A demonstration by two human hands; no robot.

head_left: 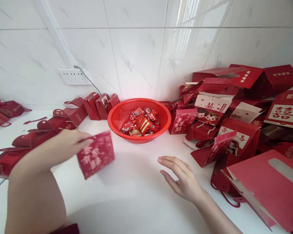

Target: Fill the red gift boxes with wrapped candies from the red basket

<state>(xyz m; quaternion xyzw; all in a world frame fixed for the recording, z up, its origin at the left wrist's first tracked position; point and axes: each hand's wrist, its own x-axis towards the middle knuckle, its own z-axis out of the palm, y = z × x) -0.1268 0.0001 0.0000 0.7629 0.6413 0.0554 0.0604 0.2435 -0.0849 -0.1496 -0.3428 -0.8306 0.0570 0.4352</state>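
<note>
My left hand [70, 143] pinches the top edge of a red gift box [96, 156] with pale pink characters, tilted and slightly blurred above the white table. Over the table to the right, my right hand [178, 177] holds nothing, its fingers stretched out and apart from the thumb. Beyond both hands stands a red plastic basket [112, 125] with wrapped sweets [144, 123] in red and gold lying inside. A similar red box with pink characters [184, 122] stands just right of the basket.
A heap of red gift boxes [239, 136] fills the right side, with a large box [266, 185] nearest. Several red boxes [51, 126] line the left, and a few small upright ones [102, 105] stand by the wall. A cable runs from a wall socket [74, 76].
</note>
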